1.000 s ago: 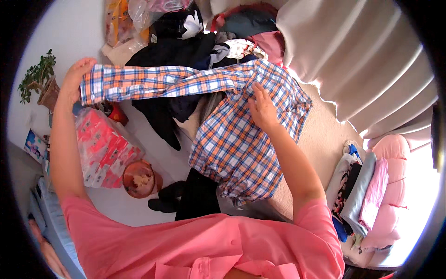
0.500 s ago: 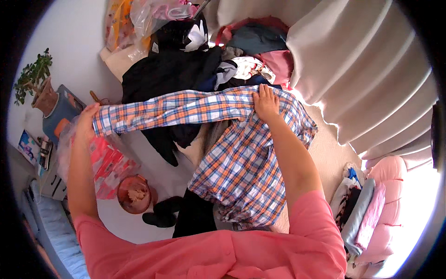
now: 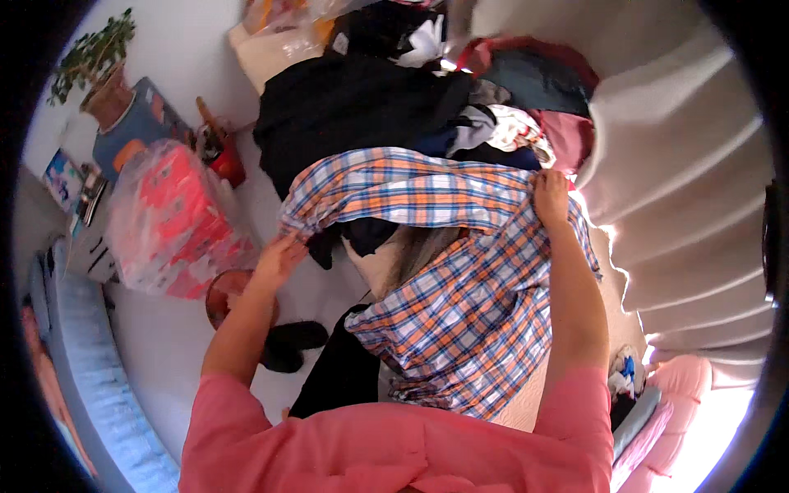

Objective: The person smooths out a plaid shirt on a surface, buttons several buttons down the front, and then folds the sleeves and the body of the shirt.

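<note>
A plaid shirt [image 3: 485, 304] in orange, blue and white is spread in front of me, its body hanging toward my lap and one long sleeve stretched leftward. My left hand [image 3: 282, 258] is closed on the cuff end of that sleeve, which now bows upward in an arc. At the shoulder of the shirt, my right hand [image 3: 551, 195] has its fingers curled over the fabric. Just beyond the sleeve lies a heap of dark clothes [image 3: 353, 103], partly covered by it.
Left of me stand a clear plastic bag of red and white packs [image 3: 173, 222], a reddish round bin [image 3: 220, 300] and a potted plant [image 3: 107, 82]. Folded clothes [image 3: 637, 419] lie by a pink cushioned piece [image 3: 682, 386] at right. A beige curtain [image 3: 674, 164] hangs at the right.
My left hand has moved right and toward me with the cuff, so the straight sleeve now curves. My right hand stays at the shoulder, fingers now curled. The view has shifted left.
</note>
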The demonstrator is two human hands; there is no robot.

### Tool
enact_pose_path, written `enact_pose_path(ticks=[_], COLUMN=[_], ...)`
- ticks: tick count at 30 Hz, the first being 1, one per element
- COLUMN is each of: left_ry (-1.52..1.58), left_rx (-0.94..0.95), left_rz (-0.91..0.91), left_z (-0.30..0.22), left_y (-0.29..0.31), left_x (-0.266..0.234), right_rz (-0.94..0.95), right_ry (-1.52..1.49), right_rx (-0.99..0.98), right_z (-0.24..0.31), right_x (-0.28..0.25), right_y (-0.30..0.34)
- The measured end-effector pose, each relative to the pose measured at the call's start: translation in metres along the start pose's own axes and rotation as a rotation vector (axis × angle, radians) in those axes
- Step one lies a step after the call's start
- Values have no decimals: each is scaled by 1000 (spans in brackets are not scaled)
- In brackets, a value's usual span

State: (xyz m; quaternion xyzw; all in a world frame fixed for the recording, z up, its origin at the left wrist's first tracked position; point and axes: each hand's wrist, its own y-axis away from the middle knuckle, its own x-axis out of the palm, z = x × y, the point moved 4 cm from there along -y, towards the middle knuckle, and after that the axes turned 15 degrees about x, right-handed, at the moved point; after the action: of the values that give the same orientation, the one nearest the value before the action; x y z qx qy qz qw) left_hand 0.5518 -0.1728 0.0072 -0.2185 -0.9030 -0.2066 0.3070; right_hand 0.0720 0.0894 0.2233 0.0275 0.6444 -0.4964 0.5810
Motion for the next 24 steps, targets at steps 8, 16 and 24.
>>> enact_pose_path(ticks=[8,16,24], left_ry=[-573,-1631,-457], left_rx=[353,729,183], left_rz=[-228,-120,-6], left_z=[-45,-114,-104], left_y=[-1,20,-18], left_x=[6,-2,-23], right_rz=[161,-9,78], right_ry=[214,20,-158], right_rx=[105,70,6], right_z=[8,11,1], right_x=[5,-7,-9], right_y=[-6,1,-4])
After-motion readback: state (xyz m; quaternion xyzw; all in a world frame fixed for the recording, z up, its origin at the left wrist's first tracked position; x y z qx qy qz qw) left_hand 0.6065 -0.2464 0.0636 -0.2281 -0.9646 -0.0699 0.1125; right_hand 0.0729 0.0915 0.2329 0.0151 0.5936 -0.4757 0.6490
